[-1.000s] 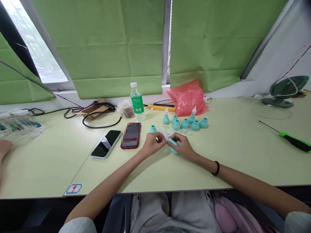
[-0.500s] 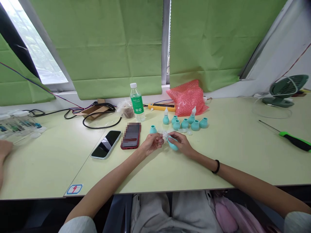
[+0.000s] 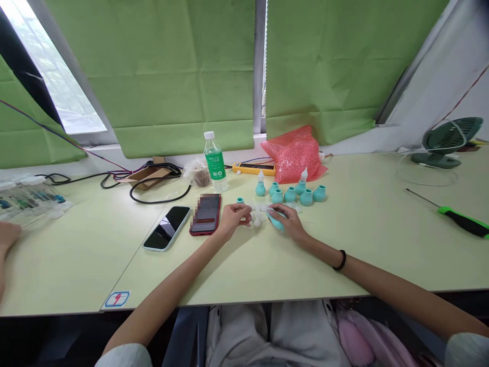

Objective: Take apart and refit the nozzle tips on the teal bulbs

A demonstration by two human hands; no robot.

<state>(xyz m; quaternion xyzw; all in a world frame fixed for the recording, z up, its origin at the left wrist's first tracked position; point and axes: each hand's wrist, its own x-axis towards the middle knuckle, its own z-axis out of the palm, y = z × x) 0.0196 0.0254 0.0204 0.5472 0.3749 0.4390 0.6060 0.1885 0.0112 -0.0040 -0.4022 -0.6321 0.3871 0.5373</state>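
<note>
My right hand point(image 3: 289, 223) is wrapped round a teal rubber bulb point(image 3: 276, 221), low over the table. My left hand point(image 3: 234, 220) is a little to its left, thumb and fingers pinched together; what they hold, if anything, is too small to make out. Small translucent white plastic pieces point(image 3: 257, 220) lie between the two hands. Partly hidden behind my left hand is another teal bulb point(image 3: 240, 200). Beyond my right hand stand several open-necked teal bulbs point(image 3: 290, 194). Two bulbs there carry clear pointed nozzles, one point(image 3: 260, 184) at the left and one point(image 3: 303, 178) behind.
Two phones, one pale-edged point(image 3: 167, 229) and one red-cased point(image 3: 206, 215), lie left of my hands. Behind stand a water bottle point(image 3: 216, 164) and a red bubble-wrap bag point(image 3: 298, 158). Rightward are a screwdriver point(image 3: 460, 220) and a green fan point(image 3: 443, 143). Another person's hand point(image 3: 8, 235) rests far left.
My hands have moved apart: the left slightly left, the right slightly right with the teal bulb. The translucent pieces between them now show more fully.
</note>
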